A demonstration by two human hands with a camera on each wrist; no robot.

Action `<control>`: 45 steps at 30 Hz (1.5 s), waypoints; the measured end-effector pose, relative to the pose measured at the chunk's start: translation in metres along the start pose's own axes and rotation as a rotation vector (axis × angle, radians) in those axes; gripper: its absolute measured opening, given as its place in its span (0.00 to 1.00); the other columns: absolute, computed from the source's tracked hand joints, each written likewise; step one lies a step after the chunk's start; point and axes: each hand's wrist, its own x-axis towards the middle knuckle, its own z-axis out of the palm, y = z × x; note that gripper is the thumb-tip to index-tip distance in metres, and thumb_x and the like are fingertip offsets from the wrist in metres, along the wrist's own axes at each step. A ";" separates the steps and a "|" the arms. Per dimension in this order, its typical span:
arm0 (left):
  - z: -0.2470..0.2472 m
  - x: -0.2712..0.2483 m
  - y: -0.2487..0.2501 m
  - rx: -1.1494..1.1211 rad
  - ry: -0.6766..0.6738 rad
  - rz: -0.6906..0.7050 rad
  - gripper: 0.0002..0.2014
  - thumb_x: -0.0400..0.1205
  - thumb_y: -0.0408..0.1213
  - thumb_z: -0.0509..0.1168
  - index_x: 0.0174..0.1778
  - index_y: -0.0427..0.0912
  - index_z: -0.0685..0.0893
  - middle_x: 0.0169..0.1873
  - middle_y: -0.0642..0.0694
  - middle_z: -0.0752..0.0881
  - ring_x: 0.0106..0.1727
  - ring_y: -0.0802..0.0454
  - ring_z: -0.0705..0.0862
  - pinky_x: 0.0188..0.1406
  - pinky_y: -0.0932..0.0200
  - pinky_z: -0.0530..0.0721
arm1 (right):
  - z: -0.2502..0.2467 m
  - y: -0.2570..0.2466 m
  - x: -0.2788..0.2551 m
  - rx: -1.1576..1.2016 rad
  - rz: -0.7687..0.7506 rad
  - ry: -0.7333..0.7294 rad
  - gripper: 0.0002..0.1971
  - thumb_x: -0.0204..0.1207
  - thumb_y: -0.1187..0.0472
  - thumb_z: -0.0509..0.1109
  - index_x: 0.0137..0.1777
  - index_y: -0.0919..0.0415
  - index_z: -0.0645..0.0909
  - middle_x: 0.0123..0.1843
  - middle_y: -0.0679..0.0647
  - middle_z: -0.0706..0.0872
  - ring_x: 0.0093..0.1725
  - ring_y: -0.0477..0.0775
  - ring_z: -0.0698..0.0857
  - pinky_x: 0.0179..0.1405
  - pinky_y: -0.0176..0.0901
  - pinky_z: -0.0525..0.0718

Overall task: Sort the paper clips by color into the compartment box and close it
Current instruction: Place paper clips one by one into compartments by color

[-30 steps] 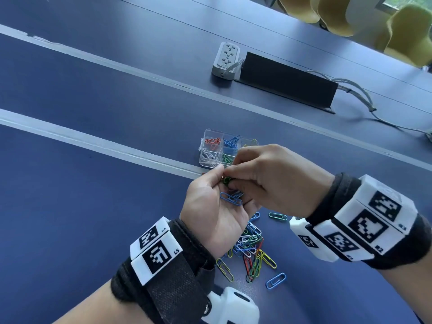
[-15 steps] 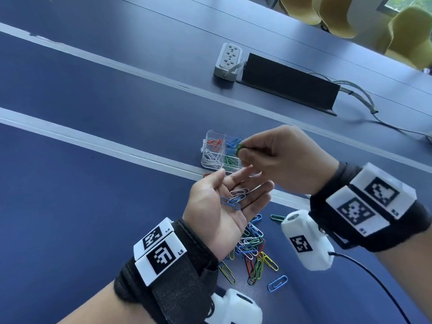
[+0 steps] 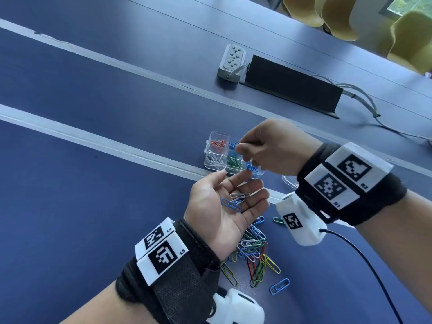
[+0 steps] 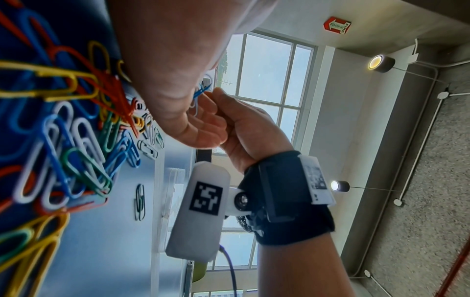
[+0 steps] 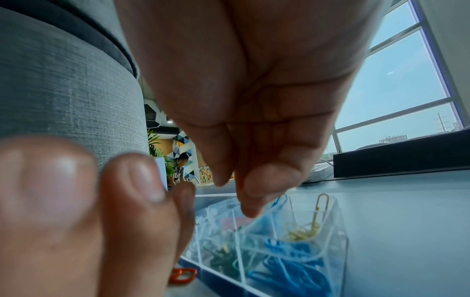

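Observation:
A clear compartment box (image 3: 216,141) stands open on the blue table, holding red, white, green, blue and yellow clips in separate cells (image 5: 338,231). My right hand (image 3: 245,154) hovers just over its green and blue cells. Its fingers are bent, their tips slightly apart (image 5: 236,186), and no clip shows between them. My left hand (image 3: 242,183) lies palm up just in front of the box, fingers relaxed. A few blue and white clips (image 3: 235,201) rest on its palm. Below that wrist, a mixed pile of clips (image 3: 254,256) lies on the table.
A single blue clip (image 3: 279,286) and a teal one (image 3: 278,220) lie apart from the pile. A clear lid edge (image 3: 288,182) shows behind my right wrist. Farther back are a power strip (image 3: 232,60), a black cable cover (image 3: 292,86) and grey cables.
My right hand took a green clip from the left palm, carried it up over the box, and the clip is no longer seen in its fingers. The left palm stayed in place.

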 end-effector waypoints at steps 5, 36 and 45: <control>0.000 -0.001 0.000 -0.002 -0.008 0.001 0.21 0.84 0.45 0.50 0.45 0.34 0.83 0.33 0.37 0.85 0.33 0.42 0.85 0.43 0.51 0.83 | -0.004 -0.003 -0.005 -0.011 -0.033 0.042 0.12 0.76 0.63 0.63 0.51 0.56 0.88 0.46 0.53 0.91 0.45 0.50 0.84 0.50 0.38 0.80; 0.008 -0.007 0.005 -0.089 -0.180 0.029 0.29 0.81 0.48 0.52 0.75 0.35 0.72 0.44 0.38 0.83 0.40 0.45 0.82 0.39 0.55 0.86 | 0.008 0.007 -0.052 -0.006 -0.447 -0.059 0.08 0.69 0.62 0.70 0.47 0.55 0.87 0.34 0.29 0.71 0.33 0.24 0.73 0.38 0.18 0.68; 0.003 -0.002 0.005 -0.083 -0.244 0.027 0.23 0.79 0.37 0.50 0.67 0.32 0.74 0.48 0.37 0.82 0.43 0.43 0.86 0.50 0.51 0.86 | 0.006 0.007 -0.049 0.039 -0.394 0.039 0.06 0.66 0.55 0.71 0.40 0.56 0.86 0.33 0.40 0.82 0.30 0.31 0.75 0.34 0.21 0.71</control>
